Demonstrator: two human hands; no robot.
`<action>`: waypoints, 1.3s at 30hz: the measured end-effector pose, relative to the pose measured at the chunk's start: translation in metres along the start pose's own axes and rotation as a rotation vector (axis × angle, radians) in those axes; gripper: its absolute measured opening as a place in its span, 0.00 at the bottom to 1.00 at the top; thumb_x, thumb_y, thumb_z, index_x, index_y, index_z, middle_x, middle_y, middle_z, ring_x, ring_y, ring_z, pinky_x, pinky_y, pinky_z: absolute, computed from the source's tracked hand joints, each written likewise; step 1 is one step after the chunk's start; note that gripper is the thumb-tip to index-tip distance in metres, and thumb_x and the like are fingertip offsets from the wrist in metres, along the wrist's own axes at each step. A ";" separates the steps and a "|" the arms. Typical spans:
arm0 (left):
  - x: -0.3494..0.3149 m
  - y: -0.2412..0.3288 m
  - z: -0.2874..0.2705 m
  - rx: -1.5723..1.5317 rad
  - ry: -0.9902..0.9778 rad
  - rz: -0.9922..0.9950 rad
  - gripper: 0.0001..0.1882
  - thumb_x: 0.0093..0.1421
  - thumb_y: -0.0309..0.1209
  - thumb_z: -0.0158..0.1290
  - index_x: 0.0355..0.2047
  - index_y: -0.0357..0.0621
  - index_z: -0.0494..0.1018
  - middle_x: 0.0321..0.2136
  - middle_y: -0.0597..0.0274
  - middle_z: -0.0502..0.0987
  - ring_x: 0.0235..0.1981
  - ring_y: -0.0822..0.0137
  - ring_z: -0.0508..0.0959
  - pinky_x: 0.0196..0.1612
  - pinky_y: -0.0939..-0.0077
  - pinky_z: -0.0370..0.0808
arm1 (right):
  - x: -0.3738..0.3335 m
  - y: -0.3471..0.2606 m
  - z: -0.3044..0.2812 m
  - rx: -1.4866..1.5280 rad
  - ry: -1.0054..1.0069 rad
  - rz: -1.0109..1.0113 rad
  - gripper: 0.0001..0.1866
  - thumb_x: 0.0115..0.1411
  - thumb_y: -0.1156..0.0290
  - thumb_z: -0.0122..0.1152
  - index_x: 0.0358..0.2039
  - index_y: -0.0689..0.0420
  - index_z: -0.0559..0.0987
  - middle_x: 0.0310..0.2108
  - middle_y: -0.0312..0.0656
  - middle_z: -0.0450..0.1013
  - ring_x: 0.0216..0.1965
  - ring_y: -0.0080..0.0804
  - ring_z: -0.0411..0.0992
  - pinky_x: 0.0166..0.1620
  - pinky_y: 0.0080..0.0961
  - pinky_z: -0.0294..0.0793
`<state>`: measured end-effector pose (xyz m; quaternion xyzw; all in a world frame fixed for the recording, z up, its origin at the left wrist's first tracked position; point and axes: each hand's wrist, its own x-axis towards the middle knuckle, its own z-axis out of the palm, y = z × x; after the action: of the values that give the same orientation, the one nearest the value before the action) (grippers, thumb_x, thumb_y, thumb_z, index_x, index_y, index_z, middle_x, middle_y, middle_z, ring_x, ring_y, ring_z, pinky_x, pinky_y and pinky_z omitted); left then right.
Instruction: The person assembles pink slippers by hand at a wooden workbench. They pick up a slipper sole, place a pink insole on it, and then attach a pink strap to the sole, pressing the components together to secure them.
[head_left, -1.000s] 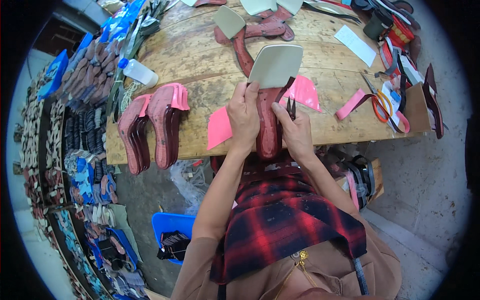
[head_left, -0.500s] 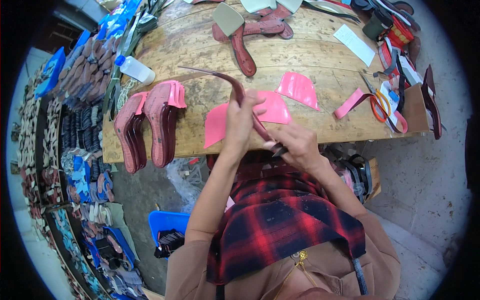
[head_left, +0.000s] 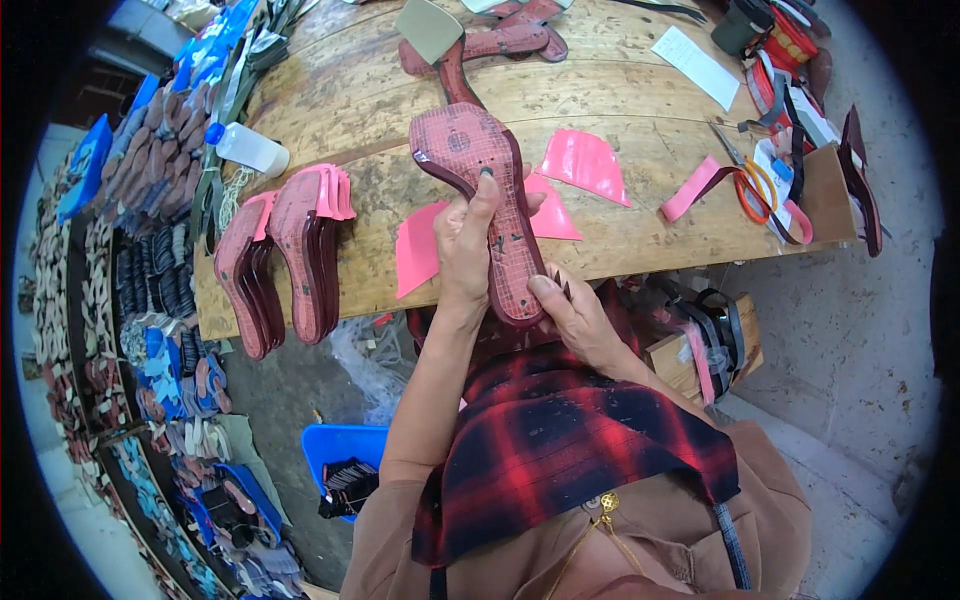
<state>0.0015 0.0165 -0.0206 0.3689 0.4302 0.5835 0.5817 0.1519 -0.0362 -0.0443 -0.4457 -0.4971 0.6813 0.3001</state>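
A maroon-edged shoe sole [head_left: 465, 140] with a reddish grid-patterned face is held over the table's near edge, its wide end away from me. My left hand [head_left: 464, 250] is closed round its narrow middle, thumb on the patterned face. My right hand [head_left: 588, 325] pinches the narrow heel end, thumb on top. A small dark pointed thing [head_left: 567, 290] shows by the right fingers; its kind is unclear. Beneath the sole lies a curved pink sheet [head_left: 418, 250], partly hidden. Beyond it is another glossy pink piece [head_left: 587, 168].
Stacked soles with pink flaps [head_left: 300, 255] overhang the table edge at left, near a white bottle [head_left: 248, 148]. Orange-handled scissors [head_left: 752, 192] and a pink strip [head_left: 690, 190] lie right. More soles [head_left: 500, 42] sit at the back. A blue bin [head_left: 318, 445] stands below.
The sole has turned from edge-on to its patterned face towards me. My left thumb now lies on that face, and my right hand has shifted slightly down along the heel end.
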 end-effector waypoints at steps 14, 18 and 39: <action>-0.023 0.010 -0.059 -0.417 -0.046 0.032 0.22 0.70 0.40 0.45 0.55 0.34 0.65 0.52 0.54 0.74 0.52 0.65 0.75 0.58 0.66 0.71 | 0.019 0.012 -0.001 -0.378 -0.330 -0.188 0.21 0.67 0.57 0.51 0.28 0.62 0.77 0.23 0.39 0.73 0.23 0.26 0.71 0.30 0.26 0.70; -0.027 0.010 -0.055 -0.471 0.200 -0.080 0.18 0.69 0.38 0.47 0.49 0.34 0.69 0.47 0.54 0.76 0.48 0.67 0.77 0.53 0.70 0.74 | 0.058 0.003 -0.037 -0.150 0.172 -0.168 0.15 0.67 0.60 0.52 0.34 0.59 0.79 0.28 0.39 0.77 0.27 0.24 0.72 0.34 0.25 0.72; -0.004 -0.031 -0.066 -0.769 0.333 -0.249 0.15 0.69 0.36 0.45 0.50 0.40 0.69 0.47 0.56 0.77 0.48 0.63 0.77 0.55 0.62 0.74 | 0.049 0.010 0.023 -0.318 0.019 -0.344 0.13 0.67 0.66 0.53 0.29 0.62 0.70 0.20 0.38 0.58 0.24 0.23 0.57 0.30 0.24 0.61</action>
<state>-0.0486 0.0058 -0.0723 -0.0283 0.3104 0.6783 0.6654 0.1106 -0.0077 -0.0663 -0.4026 -0.6638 0.5290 0.3426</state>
